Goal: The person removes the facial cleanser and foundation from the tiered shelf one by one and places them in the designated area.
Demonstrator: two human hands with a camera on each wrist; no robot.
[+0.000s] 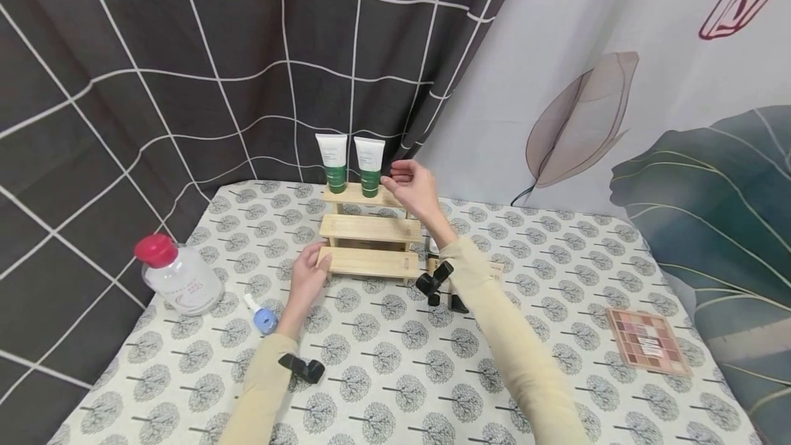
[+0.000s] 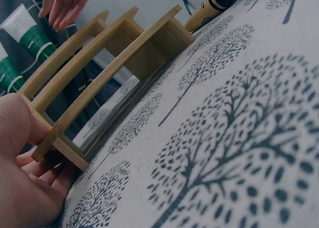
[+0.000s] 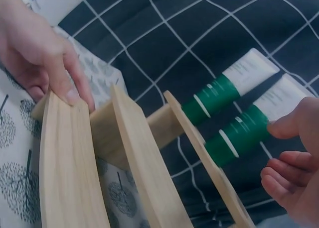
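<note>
The surface (image 1: 395,376) under everything wears a tree-print cloth, and your wooden rack (image 1: 369,228) stands on it in three steps, with its right top end behind your right hand (image 1: 413,187). Your left hand (image 1: 307,273) grips the left end of the rack's lowest step, thumb on top and fingers underneath. Your right hand hangs loosely curved, holding nothing, just right of the two tubes on the top step; you can't tell whether its thumb touches the nearer one. The right-wrist view cuts this hand off at the edge.

Left of the rack, well apart from your hands, is a clear bottle (image 1: 188,287) with a red cap; what it contains is hard to make out. Far to the right, a palette (image 1: 649,342) holds rows of pink and brown shades, a pale label over the middle.

The right tube (image 1: 369,167) and left tube (image 1: 334,163) stand upright on their green ends, side by side; their print is too small to read. Your right sleeve (image 1: 519,342) partly hides some tan and black items (image 1: 434,264). A small blue vial (image 1: 265,321) lies near your left wrist.
</note>
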